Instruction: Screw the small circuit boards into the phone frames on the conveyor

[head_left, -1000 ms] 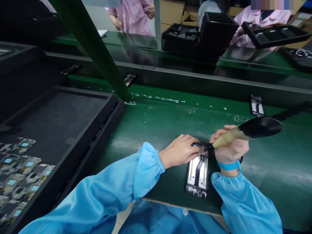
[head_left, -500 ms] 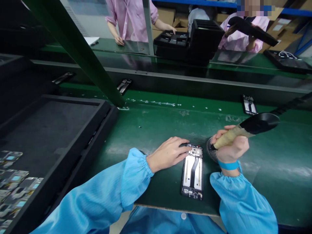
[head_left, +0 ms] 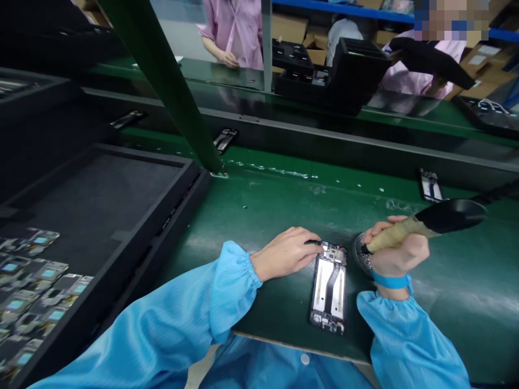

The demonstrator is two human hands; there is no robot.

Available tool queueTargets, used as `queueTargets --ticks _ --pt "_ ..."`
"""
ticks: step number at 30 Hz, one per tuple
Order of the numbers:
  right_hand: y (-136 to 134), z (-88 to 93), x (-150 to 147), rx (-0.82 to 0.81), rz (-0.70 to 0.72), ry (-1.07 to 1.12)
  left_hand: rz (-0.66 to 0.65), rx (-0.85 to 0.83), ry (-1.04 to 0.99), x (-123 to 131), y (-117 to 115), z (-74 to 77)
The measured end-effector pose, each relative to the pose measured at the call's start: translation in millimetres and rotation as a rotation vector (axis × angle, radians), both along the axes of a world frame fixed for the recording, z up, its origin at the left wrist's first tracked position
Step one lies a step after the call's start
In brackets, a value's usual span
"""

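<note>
Lays left hand (head_left: 286, 254) palm down, fingers (head_left: 302, 237) stretched forward; clenches right hand (head_left: 399, 255) in a fist, thumb on top, wrist (head_left: 390, 281) banded in blue. Angles both blue-sleeved forearms (head_left: 190, 319) inward.

Right hand (head_left: 399, 258) has swung its screwdriver (head_left: 409, 229) off the phone frame (head_left: 329, 289) to the round dish (head_left: 357, 259). Left hand (head_left: 284, 255) has drawn its fingers (head_left: 306, 241) back
</note>
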State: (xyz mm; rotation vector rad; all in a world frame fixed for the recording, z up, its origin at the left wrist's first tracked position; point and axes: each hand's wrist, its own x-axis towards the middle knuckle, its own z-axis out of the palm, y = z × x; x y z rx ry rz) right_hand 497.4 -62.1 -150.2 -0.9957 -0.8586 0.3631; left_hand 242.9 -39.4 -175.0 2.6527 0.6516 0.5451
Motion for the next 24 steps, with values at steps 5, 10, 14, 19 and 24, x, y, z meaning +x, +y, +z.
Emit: queueTargets --ticks 5,10,14,19,24 --pt "-9.0 19.6 -12.8 0.060 0.036 0.063 0.048 -0.093 -0.066 4.5 0.5 0.9" --pt "-6.3 21.2 -50.6 -0.024 0.241 0.031 0.070 -0.141 -0.085 6.5 1.2 4.9" --pt "-0.5 8.6 -62.7 -0.043 0.295 0.014 0.067 -0.142 -0.083 6.6 0.6 5.7" --pt "1.2 0.7 -61.1 -0.035 0.270 -0.002 0.061 -0.131 -0.076 7.4 1.0 3.5" --pt "0.7 -3.7 -63.5 -0.022 0.266 -0.009 0.055 -0.129 -0.072 7.5 1.8 3.4"
